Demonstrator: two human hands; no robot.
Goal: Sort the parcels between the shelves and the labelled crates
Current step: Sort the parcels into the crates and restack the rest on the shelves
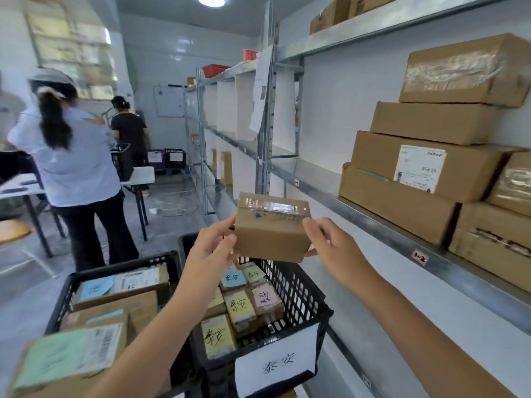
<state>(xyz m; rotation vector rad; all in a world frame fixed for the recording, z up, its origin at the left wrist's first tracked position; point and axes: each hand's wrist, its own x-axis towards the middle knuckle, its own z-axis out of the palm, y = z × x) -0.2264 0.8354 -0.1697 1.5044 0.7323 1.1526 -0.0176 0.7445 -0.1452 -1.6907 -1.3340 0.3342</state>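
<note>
We hold a small taped box [270, 234] up with both hands: our left hand [211, 248] pinches its left edge, our right hand [330, 245] its right edge. It hangs above the labelled crate [300, 285] of parcels [240, 307], beside the shelf [373, 222].

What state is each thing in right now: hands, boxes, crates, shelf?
Small box: taped shut, held up in both hands.
Left hand: grips the box's left side.
Right hand: grips its right side.
Right crate: holds small parcels.
Left crate: filled with bigger boxes.
Shelf: bears stacked boxes, closed.
</note>
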